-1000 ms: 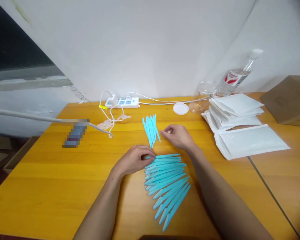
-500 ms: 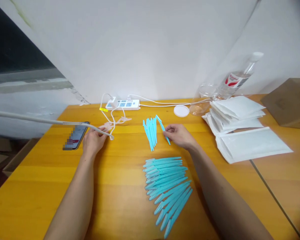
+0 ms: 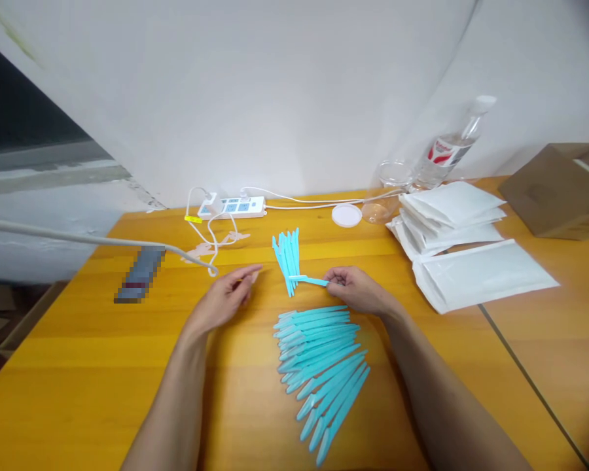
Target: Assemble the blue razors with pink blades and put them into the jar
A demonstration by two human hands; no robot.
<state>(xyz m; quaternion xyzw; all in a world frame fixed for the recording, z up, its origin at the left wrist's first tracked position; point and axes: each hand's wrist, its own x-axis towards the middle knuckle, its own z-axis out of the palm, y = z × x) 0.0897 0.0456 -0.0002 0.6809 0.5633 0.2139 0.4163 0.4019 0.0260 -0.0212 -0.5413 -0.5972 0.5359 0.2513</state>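
Note:
My right hand [image 3: 356, 288] pinches a blue eyebrow razor [image 3: 313, 281] by the end of its handle. The razor lies level and points left, its blade end over the lower part of a small group of blue eyebrow razors [image 3: 285, 255]. On the left side, my left hand [image 3: 226, 297] is held above the table with its fingers stretched to the right and nothing in them. Nearer to me, a larger fan of blue eyebrow razors [image 3: 331, 356] lies between my forearms; pale clear covers show on their blade ends.
Small pale translucent pieces [image 3: 203, 250] lie by a white cable [image 3: 211, 229] and a power strip [image 3: 240, 207]. A phone [image 3: 140, 275] is at left. Toward the right are a round white lid [image 3: 346, 215], clear jar [image 3: 380, 196], bottle [image 3: 444, 154], white padded envelopes [image 3: 485, 278] and cardboard box [image 3: 554, 190].
My left hand has left the pale pieces near the cable and moved right. My right hand has come slightly nearer, turning its razor from steeply slanted to nearly level.

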